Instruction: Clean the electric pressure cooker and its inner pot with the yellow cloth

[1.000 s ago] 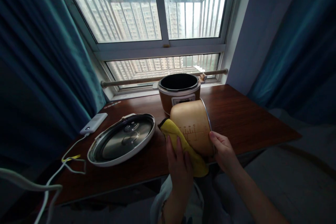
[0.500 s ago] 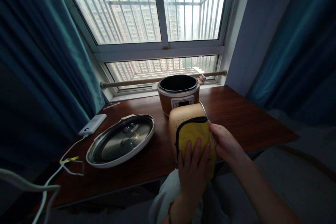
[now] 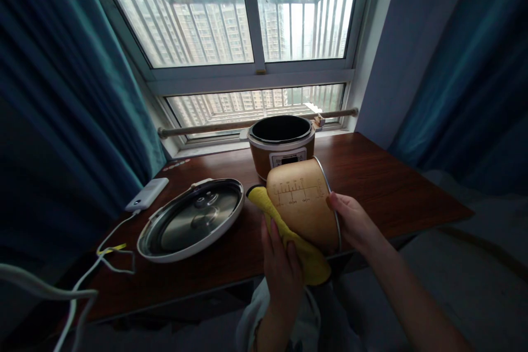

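Note:
A gold rice cooker inner pot (image 3: 303, 192) is tipped on its side above the table's front edge, its outer wall with printed level marks facing me. My right hand (image 3: 352, 220) grips the pot's silver rim, the thumb on the outside and the other fingers out of sight. Under the pot's lower left side lies a yellow cloth (image 3: 303, 250) with black edging. My left hand (image 3: 282, 256) presses that cloth against the pot, its fingers laid along the fabric. Behind the pot stands the rice cooker body (image 3: 260, 157), lidless, with a dark interior.
On the left of the wooden table (image 3: 371, 176) lies the round cooker lid (image 3: 198, 223), inner side up. A white power bank (image 3: 146, 195) with a white cable (image 3: 88, 269) sits beyond it. The barred window (image 3: 202, 22) is behind, between blue curtains (image 3: 61, 55).
My left hand and the yellow cloth have slid down and left off the pot's front to its lower side, uncovering the level marks. My right hand still holds the rim.

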### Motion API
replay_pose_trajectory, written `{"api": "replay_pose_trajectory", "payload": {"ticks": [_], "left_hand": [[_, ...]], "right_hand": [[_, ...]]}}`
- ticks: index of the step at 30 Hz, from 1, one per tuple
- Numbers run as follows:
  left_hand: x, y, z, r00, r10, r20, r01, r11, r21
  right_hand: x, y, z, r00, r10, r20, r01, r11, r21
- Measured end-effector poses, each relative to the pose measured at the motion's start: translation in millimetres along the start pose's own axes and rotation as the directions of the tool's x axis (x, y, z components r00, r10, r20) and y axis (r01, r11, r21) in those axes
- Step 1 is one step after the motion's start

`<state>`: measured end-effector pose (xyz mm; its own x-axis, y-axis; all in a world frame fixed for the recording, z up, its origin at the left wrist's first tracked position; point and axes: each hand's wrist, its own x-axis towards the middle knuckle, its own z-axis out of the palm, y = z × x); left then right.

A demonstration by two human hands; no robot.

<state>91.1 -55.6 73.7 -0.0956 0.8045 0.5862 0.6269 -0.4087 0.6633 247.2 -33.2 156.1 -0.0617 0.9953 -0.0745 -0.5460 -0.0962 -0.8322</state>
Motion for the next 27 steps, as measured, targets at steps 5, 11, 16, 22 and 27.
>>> {"api": "replay_pose_trajectory", "payload": {"ticks": [5,11,16,22,27], "left_hand": [[1,2,-1.8,0.999,-0.017,-0.032,0.016,0.999,-0.035],[-7,2,3.9,0.988,0.154,0.003,-0.154,0.982,0.107],[-20,2,11.9,0.927,0.359,0.106,-0.374,0.869,0.326],[-26,21,17.1,0.841,0.518,0.156,-0.536,0.757,0.375],[-19,28,15.1,0.830,0.529,0.178,-0.554,0.743,0.375]], "right_hand": [[-20,11,-8,0.999,0.046,0.019,-0.045,0.998,-0.042],[-15,10,-2,0.999,0.012,-0.044,-0.011,0.999,0.030],[-5,-3,9,0.998,0.021,-0.057,-0.018,0.999,0.044],[-4,-15,17,0.999,0.019,-0.038,-0.016,0.997,0.070],[0,-21,13,0.999,0.045,-0.004,-0.045,0.998,0.049]]}}
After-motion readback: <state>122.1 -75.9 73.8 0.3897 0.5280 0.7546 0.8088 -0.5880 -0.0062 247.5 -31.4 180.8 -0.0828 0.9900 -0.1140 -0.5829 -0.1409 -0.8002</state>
